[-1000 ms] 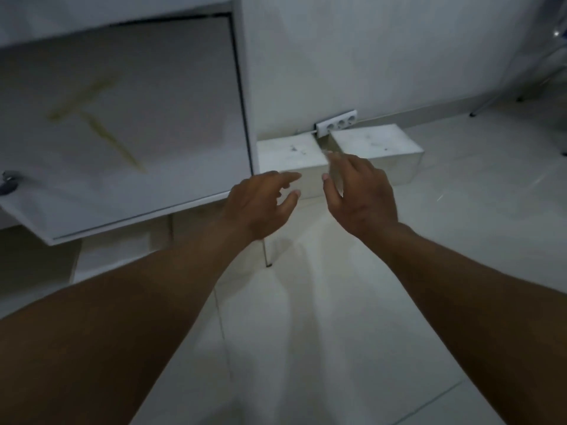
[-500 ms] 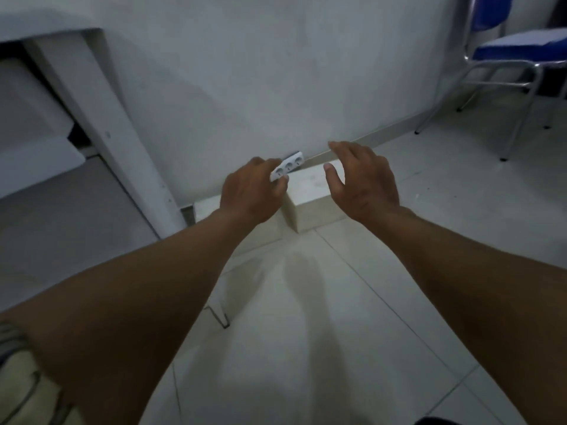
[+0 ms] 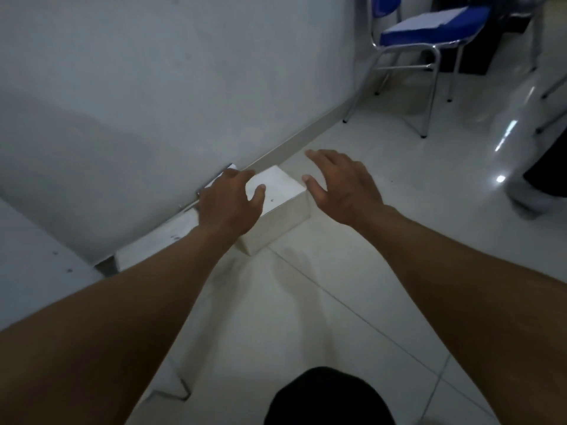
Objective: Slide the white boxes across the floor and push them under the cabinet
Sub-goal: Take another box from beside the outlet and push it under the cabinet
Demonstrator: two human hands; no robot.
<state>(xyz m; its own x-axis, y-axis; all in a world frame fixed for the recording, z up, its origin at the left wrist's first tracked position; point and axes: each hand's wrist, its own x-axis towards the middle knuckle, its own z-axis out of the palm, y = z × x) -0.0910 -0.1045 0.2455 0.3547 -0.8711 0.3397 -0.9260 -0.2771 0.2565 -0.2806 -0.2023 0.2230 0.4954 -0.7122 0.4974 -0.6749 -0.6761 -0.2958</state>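
Two white boxes lie on the floor against the wall. The right box is closer to my hands; the left box lies beside it, partly hidden by my left forearm. My left hand hovers over the seam between the boxes, fingers spread and holding nothing. My right hand is open just right of the right box's far corner; whether it touches the box I cannot tell. The white cabinet shows only as a panel at the left edge.
A white power strip lies at the wall behind my left hand. A blue chair with metal legs stands at the upper right. A thin cabinet leg touches the tiled floor near my left arm. A dark shape sits at the bottom.
The view has swung right and away from the cabinet. Both hands have reached forward to the right box and spread wider apart.
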